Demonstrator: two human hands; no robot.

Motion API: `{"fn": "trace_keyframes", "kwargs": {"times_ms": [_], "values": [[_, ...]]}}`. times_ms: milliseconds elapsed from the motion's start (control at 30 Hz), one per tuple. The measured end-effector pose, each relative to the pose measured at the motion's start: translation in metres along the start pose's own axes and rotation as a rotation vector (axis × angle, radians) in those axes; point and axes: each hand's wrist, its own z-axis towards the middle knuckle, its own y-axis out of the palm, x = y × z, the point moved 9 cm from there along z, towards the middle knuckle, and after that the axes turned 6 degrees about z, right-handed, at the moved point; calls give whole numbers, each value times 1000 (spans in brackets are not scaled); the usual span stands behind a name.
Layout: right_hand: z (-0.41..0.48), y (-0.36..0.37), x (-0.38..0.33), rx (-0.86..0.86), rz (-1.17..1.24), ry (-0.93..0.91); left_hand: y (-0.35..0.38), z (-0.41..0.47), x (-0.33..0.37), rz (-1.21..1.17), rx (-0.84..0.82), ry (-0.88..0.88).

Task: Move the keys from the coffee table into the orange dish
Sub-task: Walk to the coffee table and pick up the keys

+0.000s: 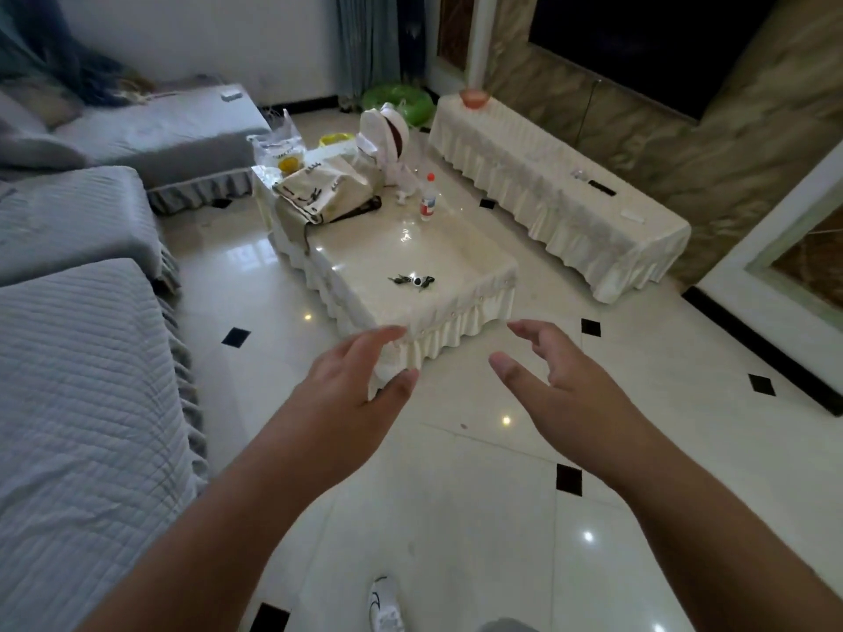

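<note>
**Keys on the desk, both hands empty**

The bunch of dark keys (412,281), with a small round white fob, lay on the glossy cream top of the low coffee desk (438,248). It sat toward the near end, well apart from everything else on the desk. The small orange dish (474,98) stood far off to the right, at the far end of a long low cabinet (547,193) draped in a frilled cream cloth. A strip of floor separated the cabinet from the desk.

Both hands hung in the air in front of the desk's near corner, touching nothing. The left hand (351,385) was loosely spread, fingers almost straight and thumb held apart, with nothing in it. The right hand (561,385) was likewise empty, its fingers slightly bent and its thumb pointing left toward the other hand.

Farther along the desk, a clear plastic bottle with a red cap (428,197) stood at the right edge. At the far end lay a cream cloth bag with dark print (319,184), a clear plastic bag (280,150) with something yellow inside, and a white rounded bag (385,134). A dark remote control (602,188) lay on the cabinet.

A grey quilted sofa (68,358) ran along the left. The glossy white tiled floor (456,517) had small black diamond insets, and a white shoe (385,604) showed at its near edge. A green inflatable ring (397,102) lay by the far wall.
</note>
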Motion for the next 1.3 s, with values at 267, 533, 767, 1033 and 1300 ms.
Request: {"fn": "trace_keyframes", "kwargs": {"times_ms": [267, 533, 767, 1033, 1300], "values": [[92, -9, 19, 0, 45, 38, 2, 93, -6, 1, -50, -31], [218, -41, 50, -68, 72, 21, 19, 203, 16, 25, -16, -92], [328, -59, 51, -155, 12, -66, 32, 291, 44, 33, 63, -124], [407, -45, 57, -272, -9, -67, 44, 348, 20, -54, 94, -219], [492, -25, 48, -271, -30, -19, 29, 443, -26, -98, 78, -223]]}}
